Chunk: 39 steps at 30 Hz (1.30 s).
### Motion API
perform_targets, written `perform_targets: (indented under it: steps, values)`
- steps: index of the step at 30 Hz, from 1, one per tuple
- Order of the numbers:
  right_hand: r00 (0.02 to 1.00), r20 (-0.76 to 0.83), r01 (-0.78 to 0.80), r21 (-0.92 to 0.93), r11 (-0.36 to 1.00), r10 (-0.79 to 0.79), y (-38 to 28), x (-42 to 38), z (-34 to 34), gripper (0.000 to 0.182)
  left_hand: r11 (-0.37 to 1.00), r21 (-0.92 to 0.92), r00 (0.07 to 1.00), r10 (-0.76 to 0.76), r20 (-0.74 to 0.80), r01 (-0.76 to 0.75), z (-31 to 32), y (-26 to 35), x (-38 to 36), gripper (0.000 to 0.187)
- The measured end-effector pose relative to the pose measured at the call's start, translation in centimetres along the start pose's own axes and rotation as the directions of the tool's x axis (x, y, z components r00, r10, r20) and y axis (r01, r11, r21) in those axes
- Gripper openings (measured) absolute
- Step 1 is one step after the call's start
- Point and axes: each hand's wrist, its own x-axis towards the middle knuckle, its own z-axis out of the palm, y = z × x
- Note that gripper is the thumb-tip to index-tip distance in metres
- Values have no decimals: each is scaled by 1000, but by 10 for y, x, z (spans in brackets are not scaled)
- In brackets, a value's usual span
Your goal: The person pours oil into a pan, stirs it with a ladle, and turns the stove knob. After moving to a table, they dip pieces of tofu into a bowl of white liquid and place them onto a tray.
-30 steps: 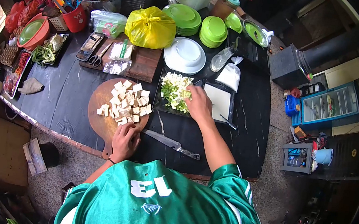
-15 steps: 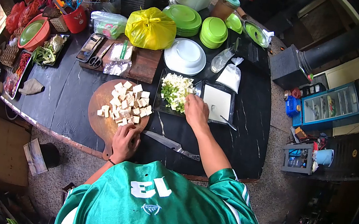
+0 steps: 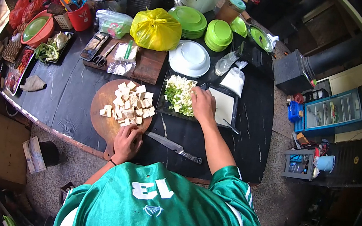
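Observation:
My left hand [image 3: 127, 143] rests at the near edge of a round wooden cutting board [image 3: 101, 124], fingers loosely bent and apart, beside a heap of pale tofu-like cubes [image 3: 129, 103]. My right hand [image 3: 204, 106] is at the right side of a black tray [image 3: 162, 107] of chopped green and white vegetables [image 3: 178, 95]. Its fingers are curled down by the white pieces; the fingertips and anything in them are hidden. Just right of that hand is a black square dish holding white liquid [image 3: 221, 104], with a spoon handle [image 3: 232, 127] leaning out. A knife [image 3: 173, 145] lies between my forearms.
Behind are a yellow bag [image 3: 156, 30], white plates [image 3: 189, 58], green plates [image 3: 188, 21], a bottle [image 3: 226, 63] and a bag of white powder [image 3: 234, 79]. Scissors [image 3: 103, 55] lie on a wooden block [image 3: 148, 67]. Vegetables [image 3: 52, 48] sit in a tray on the left.
My right hand has shifted slightly away from me along the tray's right side. My left hand stays at the board's edge. The whole view has shifted a little.

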Motion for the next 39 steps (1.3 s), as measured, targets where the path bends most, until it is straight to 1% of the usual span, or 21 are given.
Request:
perform_targets:
  steps: [2,4,5,6,8,9,13,18,21,23,24,26,27,28,30,32,34,35,36,38,39]
  values:
    - [999,-36,5,43,999,-3,-10,2,-9,19,1000,-6,1000,-2,12,2,1,1,0,35]
    - [988,111,-132,282,950,105,-16,6,-14,20,1000,12,1000,10,-8,-9,0,3,2,35]
    - [968,217,-196,324,926,129,-16,8,-13,22,1000,12,1000,11,-4,-11,0,4,2,35]
    - [967,218,-200,326,924,132,-13,5,-10,22,1000,8,1000,14,2,-14,0,3,1,35]
    - [997,-33,70,138,988,-66,-6,3,1,22,1000,10,1000,16,-1,-16,0,1,2,35]
    - [1000,15,14,167,986,-17,-7,2,3,26,1000,12,1000,17,-3,-17,0,1,2,36]
    - [995,59,70,81,994,-75,-16,-8,5,40,1000,0,1000,12,8,-12,1,-2,0,38]
    - [986,103,129,6,992,-129,-14,-13,9,39,1000,5,1000,16,-6,-16,1,-1,-1,38]
    - [992,90,81,23,996,-83,-14,-7,5,33,1000,3,1000,11,-5,-11,0,-1,-1,39]
    - [987,121,-120,119,986,105,-21,-2,-8,22,1000,3,1000,10,0,-10,0,0,0,39]
    - [987,122,-122,117,986,107,-23,0,-13,22,1000,3,1000,13,-6,-13,0,0,0,39]
    - [950,164,-295,196,935,266,-26,4,-19,22,1000,0,1000,18,-11,-18,1,0,1,40]
    - [980,122,-178,188,966,157,-9,4,-6,22,1000,-1,1000,17,-10,-17,0,1,1,40]
    - [980,123,-180,188,966,158,0,2,-2,22,1000,-2,1000,16,-9,-16,0,1,1,40]
    - [994,109,4,94,996,-15,6,1,0,24,1000,-6,1000,18,-6,-18,-1,0,0,40]
    - [992,111,-65,87,994,55,3,3,-5,22,1000,-11,1000,16,-8,-16,0,-1,1,41]
    - [981,128,-140,-36,989,144,-1,3,-10,21,1000,-6,1000,21,-17,-21,1,-1,0,41]
    - [991,115,-66,-50,997,71,3,1,-5,20,1000,-9,1000,22,-13,-22,1,-1,-1,41]
    - [990,115,-71,-51,996,76,3,-1,-5,20,1000,-4,1000,18,-6,-18,0,-1,-1,41]
    - [993,54,100,117,988,-107,0,-5,-3,28,1000,1,1000,16,-1,-16,1,-1,0,41]
    - [985,97,133,76,988,-140,-2,-8,-4,35,1000,3,1000,14,1,-14,1,-1,0,40]
